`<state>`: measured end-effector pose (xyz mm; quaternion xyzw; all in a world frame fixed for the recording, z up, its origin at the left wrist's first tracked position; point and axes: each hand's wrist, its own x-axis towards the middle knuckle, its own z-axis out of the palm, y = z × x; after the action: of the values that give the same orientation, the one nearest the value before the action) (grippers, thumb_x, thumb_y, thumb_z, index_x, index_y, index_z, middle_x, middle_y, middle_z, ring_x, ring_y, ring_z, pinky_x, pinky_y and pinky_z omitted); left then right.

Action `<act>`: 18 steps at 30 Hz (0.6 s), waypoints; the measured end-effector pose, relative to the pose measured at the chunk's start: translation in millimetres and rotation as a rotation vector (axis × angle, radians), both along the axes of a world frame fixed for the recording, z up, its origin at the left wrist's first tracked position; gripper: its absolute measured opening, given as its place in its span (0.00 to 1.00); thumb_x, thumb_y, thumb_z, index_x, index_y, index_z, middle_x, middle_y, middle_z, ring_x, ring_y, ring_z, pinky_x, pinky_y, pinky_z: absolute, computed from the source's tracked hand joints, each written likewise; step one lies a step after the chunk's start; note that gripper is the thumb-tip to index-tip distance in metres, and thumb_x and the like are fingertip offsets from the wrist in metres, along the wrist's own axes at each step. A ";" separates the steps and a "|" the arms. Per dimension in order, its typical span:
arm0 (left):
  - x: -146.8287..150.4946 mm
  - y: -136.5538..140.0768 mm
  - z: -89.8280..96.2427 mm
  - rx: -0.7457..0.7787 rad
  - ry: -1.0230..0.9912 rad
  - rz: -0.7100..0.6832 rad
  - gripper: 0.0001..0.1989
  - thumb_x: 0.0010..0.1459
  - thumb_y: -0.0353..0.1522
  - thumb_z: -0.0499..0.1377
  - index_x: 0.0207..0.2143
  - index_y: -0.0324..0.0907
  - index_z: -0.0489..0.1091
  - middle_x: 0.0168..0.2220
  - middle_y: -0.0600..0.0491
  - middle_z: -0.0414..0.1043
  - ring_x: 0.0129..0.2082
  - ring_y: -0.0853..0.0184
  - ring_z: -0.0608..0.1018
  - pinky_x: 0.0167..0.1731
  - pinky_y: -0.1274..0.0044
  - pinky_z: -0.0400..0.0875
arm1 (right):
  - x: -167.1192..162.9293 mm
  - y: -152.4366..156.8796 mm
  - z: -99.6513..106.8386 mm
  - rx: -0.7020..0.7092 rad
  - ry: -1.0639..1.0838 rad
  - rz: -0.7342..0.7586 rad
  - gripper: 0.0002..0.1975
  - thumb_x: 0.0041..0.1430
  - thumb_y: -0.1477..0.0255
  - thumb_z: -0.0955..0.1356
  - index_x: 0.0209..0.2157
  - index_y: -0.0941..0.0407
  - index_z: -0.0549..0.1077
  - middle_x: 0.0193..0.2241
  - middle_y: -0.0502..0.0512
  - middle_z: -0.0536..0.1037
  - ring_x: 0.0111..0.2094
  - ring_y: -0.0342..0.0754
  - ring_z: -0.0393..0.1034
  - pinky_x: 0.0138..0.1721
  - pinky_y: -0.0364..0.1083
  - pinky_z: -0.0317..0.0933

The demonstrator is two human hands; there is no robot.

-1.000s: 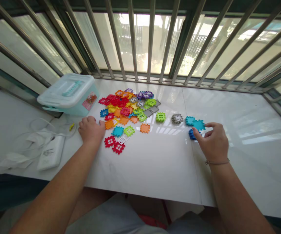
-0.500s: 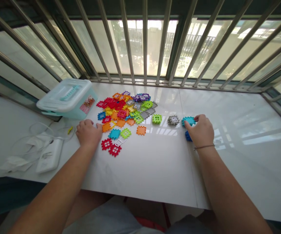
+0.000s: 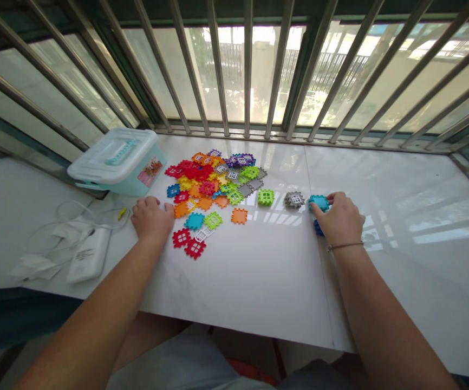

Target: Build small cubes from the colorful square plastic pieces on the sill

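White glossy tabletop (image 3: 259,281) by barred window (image 3: 262,81); R hand (image 3: 342,219) has thumb & fingers clamped on lt-blue tiles (image 3: 319,202), just beyond dk-blue tiles (image 3: 318,227), right of gray stack (image 3: 294,200). L hand (image 3: 152,219) rests beside mixed tile pile (image 3: 202,173), thumb apart from fingers. Lidded aqua box (image 3: 116,157) sits beyond L hand.

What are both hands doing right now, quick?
Left hand: loosely open on the white table, nothing seen in it.
Right hand: thumb and fingers closed on the turquoise tiles by the blue ones.
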<state>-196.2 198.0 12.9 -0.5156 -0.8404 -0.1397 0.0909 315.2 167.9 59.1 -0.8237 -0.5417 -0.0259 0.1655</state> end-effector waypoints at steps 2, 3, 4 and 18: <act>0.4 0.0 0.6 -0.002 -0.013 -0.001 0.14 0.66 0.40 0.57 0.49 0.42 0.70 0.58 0.35 0.72 0.59 0.42 0.73 0.56 0.54 0.71 | -0.6 -0.9 1.6 -0.003 0.002 0.001 0.23 0.64 0.52 0.71 0.52 0.52 0.72 0.47 0.62 0.80 0.47 0.60 0.72 0.46 0.54 0.58; 0.5 0.0 0.8 -0.003 -0.018 0.000 0.14 0.66 0.40 0.57 0.49 0.42 0.70 0.58 0.34 0.72 0.59 0.42 0.73 0.56 0.54 0.71 | -0.8 -1.5 2.6 -0.003 0.001 0.002 0.23 0.64 0.52 0.72 0.52 0.53 0.73 0.47 0.62 0.79 0.47 0.60 0.72 0.46 0.55 0.59; 0.5 0.1 1.0 -0.004 -0.022 0.002 0.14 0.66 0.40 0.56 0.49 0.42 0.70 0.58 0.34 0.71 0.59 0.41 0.73 0.56 0.54 0.71 | -0.9 -2.0 3.6 0.000 -0.001 0.003 0.23 0.64 0.52 0.72 0.53 0.53 0.73 0.48 0.62 0.79 0.48 0.61 0.72 0.46 0.55 0.59; 0.3 -0.6 0.0 -0.005 0.036 0.006 0.14 0.67 0.40 0.56 0.49 0.42 0.70 0.57 0.36 0.73 0.58 0.43 0.74 0.54 0.56 0.72 | -84.6 -52.2 19.1 0.171 0.037 0.458 0.11 0.73 0.62 0.67 0.50 0.53 0.74 0.51 0.63 0.78 0.52 0.61 0.71 0.50 0.54 0.60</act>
<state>-195.8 197.4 13.0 -0.5160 -0.8404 -0.1283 0.1052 230.6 115.7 78.2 -0.6627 -0.7071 -0.0185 0.2462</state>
